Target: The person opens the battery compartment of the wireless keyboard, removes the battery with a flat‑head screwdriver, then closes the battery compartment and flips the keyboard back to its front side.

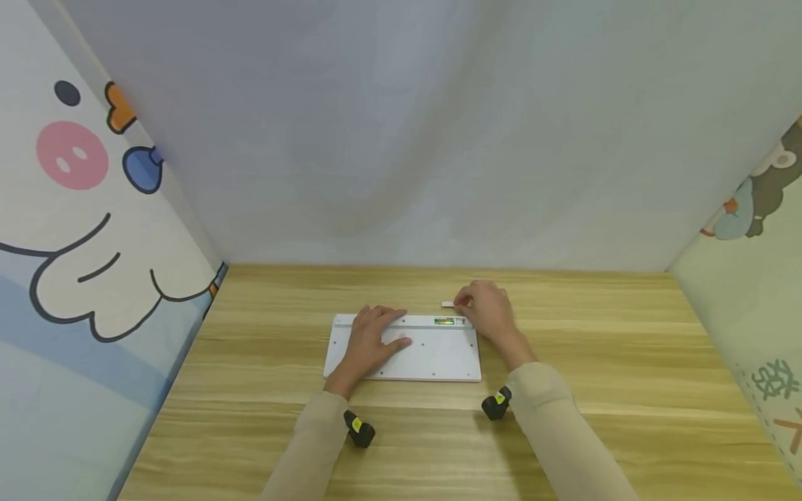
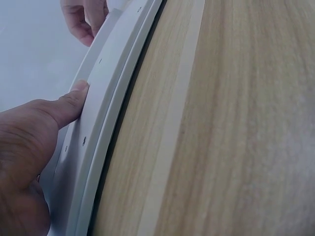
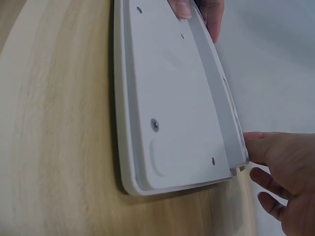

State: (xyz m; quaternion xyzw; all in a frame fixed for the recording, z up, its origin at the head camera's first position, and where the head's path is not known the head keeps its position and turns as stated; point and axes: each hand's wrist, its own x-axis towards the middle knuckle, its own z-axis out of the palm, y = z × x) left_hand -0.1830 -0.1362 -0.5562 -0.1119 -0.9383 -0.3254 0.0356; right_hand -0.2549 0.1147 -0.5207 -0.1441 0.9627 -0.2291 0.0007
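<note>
We see a table (image 1: 651, 417) with yellowish-brown wood grain, set against a plain grey back wall (image 1: 451, 153). To our left, a pale wall (image 1: 37, 223) carries a large cartoon with a pink snout (image 1: 72, 155); to our right, a greenish wall (image 1: 733, 292) bears another printed figure (image 1: 736, 212).

- Your left grip (image 1: 370, 337) lies palm down, fingers (image 1: 374, 318) pointing toward the tabletop's (image 1: 626, 348) far edge, thumb (image 1: 396, 346) stretched rightward.
- Your right grip (image 1: 491, 311), nearer that edge, bends its fingers in a pinch.
- Both forearms (image 1: 560, 417) slant inward, wrists (image 1: 341, 381) bare.
</note>
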